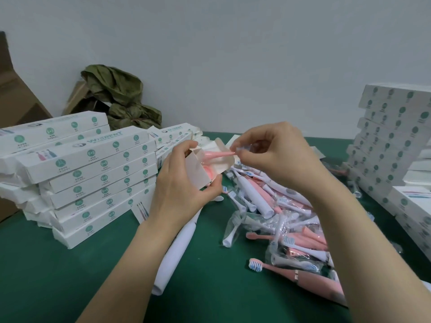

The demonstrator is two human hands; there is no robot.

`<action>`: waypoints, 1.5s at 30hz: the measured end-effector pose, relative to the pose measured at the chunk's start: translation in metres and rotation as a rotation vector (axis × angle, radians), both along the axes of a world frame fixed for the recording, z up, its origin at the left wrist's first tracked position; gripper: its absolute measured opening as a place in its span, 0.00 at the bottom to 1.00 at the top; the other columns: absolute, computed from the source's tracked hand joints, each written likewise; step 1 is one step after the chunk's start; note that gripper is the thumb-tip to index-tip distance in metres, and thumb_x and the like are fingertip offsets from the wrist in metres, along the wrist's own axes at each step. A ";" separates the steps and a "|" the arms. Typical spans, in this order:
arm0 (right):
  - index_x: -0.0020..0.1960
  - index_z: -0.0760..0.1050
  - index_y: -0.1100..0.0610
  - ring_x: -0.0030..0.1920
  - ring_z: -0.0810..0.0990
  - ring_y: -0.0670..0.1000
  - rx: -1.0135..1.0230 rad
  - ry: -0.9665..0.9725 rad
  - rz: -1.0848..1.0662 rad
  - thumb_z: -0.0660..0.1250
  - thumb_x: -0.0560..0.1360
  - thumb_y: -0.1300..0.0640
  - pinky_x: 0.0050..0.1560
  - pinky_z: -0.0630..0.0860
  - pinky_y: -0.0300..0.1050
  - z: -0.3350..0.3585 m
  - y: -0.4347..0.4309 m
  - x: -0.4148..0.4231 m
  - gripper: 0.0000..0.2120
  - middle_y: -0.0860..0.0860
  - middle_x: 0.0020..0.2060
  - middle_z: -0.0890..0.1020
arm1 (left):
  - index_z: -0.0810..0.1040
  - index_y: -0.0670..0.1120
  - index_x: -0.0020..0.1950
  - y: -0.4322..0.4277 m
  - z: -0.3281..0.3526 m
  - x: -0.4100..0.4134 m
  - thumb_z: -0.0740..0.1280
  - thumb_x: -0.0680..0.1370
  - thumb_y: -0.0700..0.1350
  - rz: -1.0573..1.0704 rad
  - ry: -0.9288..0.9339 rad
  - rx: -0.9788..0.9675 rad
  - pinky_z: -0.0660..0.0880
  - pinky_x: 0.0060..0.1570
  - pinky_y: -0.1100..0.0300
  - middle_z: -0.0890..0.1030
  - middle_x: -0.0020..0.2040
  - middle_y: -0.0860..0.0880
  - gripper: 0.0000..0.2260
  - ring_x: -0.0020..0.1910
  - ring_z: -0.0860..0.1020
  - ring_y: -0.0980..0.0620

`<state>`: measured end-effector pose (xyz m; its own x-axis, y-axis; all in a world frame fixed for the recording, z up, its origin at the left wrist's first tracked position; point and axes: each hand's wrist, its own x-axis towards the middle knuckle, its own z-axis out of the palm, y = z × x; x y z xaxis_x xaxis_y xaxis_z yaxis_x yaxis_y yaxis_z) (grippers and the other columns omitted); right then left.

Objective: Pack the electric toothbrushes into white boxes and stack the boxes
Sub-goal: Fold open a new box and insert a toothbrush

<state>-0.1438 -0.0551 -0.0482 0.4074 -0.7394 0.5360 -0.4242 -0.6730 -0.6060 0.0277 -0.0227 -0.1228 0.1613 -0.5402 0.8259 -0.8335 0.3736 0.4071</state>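
Note:
My left hand (184, 190) grips the open end of a white box (201, 170), its flaps spread toward me. A pink toothbrush (215, 155) sticks out of the box mouth, neck pointing right. My right hand (268, 155) pinches the clear-wrapped head end of that toothbrush (241, 149) between thumb and fingers. A white toothbrush handle (177, 248) lies on the green table under my left forearm. A heap of pink and white toothbrushes and bagged brush heads (279, 217) lies at centre right.
A stack of white boxes (93, 173) stands on the left, another tall stack (391, 141) on the right. Brown cartons (16, 96) and a green crumpled bag (116, 94) sit against the wall. The green table (70, 276) shows at front left.

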 end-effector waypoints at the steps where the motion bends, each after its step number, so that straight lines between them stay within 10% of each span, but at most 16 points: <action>1: 0.39 0.83 0.53 0.29 0.71 0.41 -0.042 0.042 -0.030 0.70 0.70 0.64 0.31 0.66 0.26 0.002 0.002 -0.001 0.08 0.43 0.24 0.75 | 0.70 0.39 0.62 0.001 0.000 0.000 0.73 0.64 0.50 0.002 -0.004 -0.004 0.63 0.50 0.70 0.73 0.53 0.51 0.29 0.51 0.71 0.55; 8: 0.56 0.80 0.54 0.42 0.75 0.51 -0.267 0.339 -0.038 0.63 0.75 0.63 0.47 0.72 0.44 0.006 0.019 0.025 0.13 0.50 0.45 0.75 | 0.70 0.42 0.62 -0.001 0.000 -0.005 0.78 0.63 0.45 -0.056 -0.020 0.061 0.63 0.48 0.77 0.72 0.52 0.56 0.31 0.52 0.72 0.54; 16: 0.48 0.74 0.52 0.43 0.82 0.41 0.095 -0.285 0.109 0.72 0.72 0.60 0.49 0.78 0.38 -0.010 0.026 0.042 0.08 0.43 0.42 0.80 | 0.70 0.42 0.63 0.001 0.002 -0.002 0.79 0.63 0.42 -0.008 0.089 -0.006 0.63 0.43 0.76 0.74 0.54 0.54 0.32 0.50 0.74 0.50; 23: 0.43 0.80 0.58 0.38 0.77 0.46 -0.221 -0.212 -0.076 0.70 0.71 0.64 0.42 0.72 0.38 -0.024 0.017 0.049 0.02 0.49 0.38 0.82 | 0.70 0.44 0.62 0.001 0.003 -0.005 0.76 0.63 0.49 -0.012 0.122 -0.036 0.68 0.46 0.65 0.75 0.52 0.53 0.30 0.51 0.77 0.47; 30: 0.51 0.83 0.54 0.51 0.68 0.53 -0.297 0.129 0.031 0.60 0.74 0.64 0.48 0.68 0.44 -0.032 0.015 0.052 0.14 0.54 0.51 0.73 | 0.70 0.47 0.63 0.004 0.002 -0.005 0.67 0.62 0.52 -0.064 0.195 0.018 0.63 0.46 0.81 0.74 0.53 0.56 0.29 0.49 0.70 0.60; 36: 0.61 0.72 0.51 0.49 0.75 0.46 0.056 -0.209 -0.091 0.75 0.67 0.52 0.52 0.72 0.39 -0.020 0.008 0.036 0.24 0.46 0.49 0.77 | 0.70 0.52 0.59 0.005 0.004 -0.007 0.70 0.64 0.56 -0.107 0.291 -0.166 0.75 0.47 0.62 0.75 0.50 0.64 0.26 0.47 0.76 0.58; 40: 0.42 0.82 0.59 0.34 0.78 0.55 0.328 -0.298 0.111 0.69 0.71 0.60 0.45 0.78 0.56 -0.015 0.009 0.034 0.04 0.62 0.37 0.82 | 0.66 0.59 0.64 0.003 0.002 -0.001 0.77 0.61 0.56 -0.288 0.327 -0.096 0.76 0.53 0.54 0.74 0.55 0.60 0.35 0.56 0.77 0.52; 45: 0.37 0.81 0.61 0.32 0.69 0.51 0.224 -0.312 0.110 0.67 0.71 0.63 0.36 0.68 0.47 -0.016 0.011 0.035 0.07 0.65 0.34 0.79 | 0.53 0.68 0.71 -0.001 0.000 0.005 0.81 0.59 0.50 -0.352 0.292 0.036 0.72 0.63 0.52 0.71 0.66 0.54 0.50 0.67 0.71 0.52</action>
<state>-0.1085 -0.0443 -0.0637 0.3339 -0.8129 0.4772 -0.1287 -0.5408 -0.8313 0.0328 -0.0232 -0.1230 0.1861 -0.6315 0.7527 -0.5067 0.5947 0.6242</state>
